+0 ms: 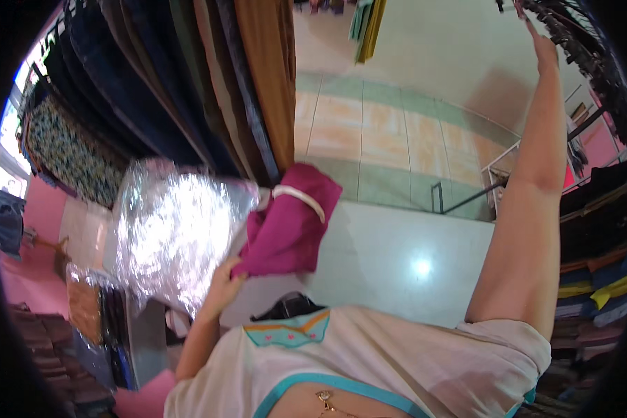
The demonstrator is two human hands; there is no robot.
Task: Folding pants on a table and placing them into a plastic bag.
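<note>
My left hand (pixel 223 287) grips the lower left corner of a folded magenta garment (pixel 287 230). A pale band (pixel 300 201) runs across the upper part of the cloth. Just left of the garment lies a stack in shiny clear plastic wrapping (pixel 183 235); its contents are hidden by glare. My right arm stretches far up to the right. At its end my right hand (pixel 546 52) is beside a row of black hangers or clips (pixel 575 49), one finger reaching towards them. Whether that hand holds anything is too small and blurred to tell.
Trousers and other garments (pixel 188 78) hang in a dense row at upper left. Folded clothes (pixel 601 287) are stacked on the right. Plastic-wrapped clothes (pixel 86 311) stand at lower left. A dark metal bar (pixel 470 198) juts out near my right arm, above the tiled floor (pixel 386 151).
</note>
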